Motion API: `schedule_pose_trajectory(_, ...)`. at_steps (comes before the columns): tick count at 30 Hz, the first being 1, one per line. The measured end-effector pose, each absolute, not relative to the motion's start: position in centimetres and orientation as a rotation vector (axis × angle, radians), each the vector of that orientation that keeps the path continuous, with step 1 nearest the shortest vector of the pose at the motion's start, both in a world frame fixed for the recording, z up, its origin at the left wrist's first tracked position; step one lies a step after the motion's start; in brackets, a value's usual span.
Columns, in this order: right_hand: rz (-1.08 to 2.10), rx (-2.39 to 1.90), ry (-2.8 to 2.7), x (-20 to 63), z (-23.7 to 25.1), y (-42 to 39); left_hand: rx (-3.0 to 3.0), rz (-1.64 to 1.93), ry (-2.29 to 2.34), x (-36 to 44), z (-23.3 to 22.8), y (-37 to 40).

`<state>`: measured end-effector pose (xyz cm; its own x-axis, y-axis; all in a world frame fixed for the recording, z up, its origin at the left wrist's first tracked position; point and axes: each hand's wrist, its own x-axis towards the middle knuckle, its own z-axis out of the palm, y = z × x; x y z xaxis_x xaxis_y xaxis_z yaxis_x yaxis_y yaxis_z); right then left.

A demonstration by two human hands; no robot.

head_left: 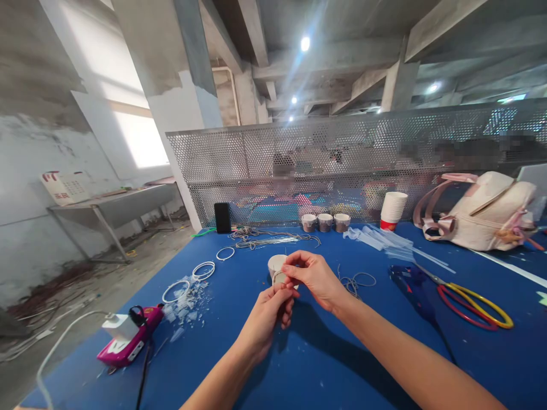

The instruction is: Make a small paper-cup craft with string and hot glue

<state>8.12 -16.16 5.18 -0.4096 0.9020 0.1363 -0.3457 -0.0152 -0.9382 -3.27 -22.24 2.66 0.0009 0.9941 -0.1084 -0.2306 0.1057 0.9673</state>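
Note:
Over the middle of the table, my left hand [270, 312] and my right hand [314, 278] meet with their fingertips close together. Both are closed in a pinch on a thin pale cord [274, 276], which curves in a small loop at the fingers. Just behind the fingers stands a small paper cup [276, 263], its lower part partly covered by my hands. To the right of my right hand lies a loose coil of grey cord [356, 282]. How the cord's ends run between the fingers is hidden.
Three wrapped cups [325, 222] line the mesh divider [256, 154], near stacked cups [394, 209], clear glue sticks [380, 240] and grey cord [273, 238]. Rightward lie a glue gun [412, 290], scissors [474, 304] and a bag [491, 210]; leftward, white rings [203, 271] and a power strip [132, 341].

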Motion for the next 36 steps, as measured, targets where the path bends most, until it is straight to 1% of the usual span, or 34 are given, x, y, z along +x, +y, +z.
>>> schedule_pose_trajectory(12,1.599,-0.644,-1.271,8.1,5.2,-16.0,0.909,1.307,1.038,-3.6,2.6,-22.3)
schedule_pose_trajectory(21,1.559,-0.626,-1.104,9.2,5.9,-14.7,0.845,1.506,1.083,-7.4,2.6,-22.1)
schedule_pose_trajectory(25,1.511,-0.607,-0.939,10.1,6.2,-13.4,0.7,1.701,1.04,-8.2,2.7,-22.6)
schedule_pose_trajectory(29,1.472,-0.575,-0.81,10.8,6.5,-12.4,0.592,1.809,1.019,-7.9,2.7,-23.4)
schedule_pose_trajectory(36,1.486,-0.515,-0.732,11.2,7.3,-12.6,0.61,1.847,1.095,-6.0,1.9,-25.8)
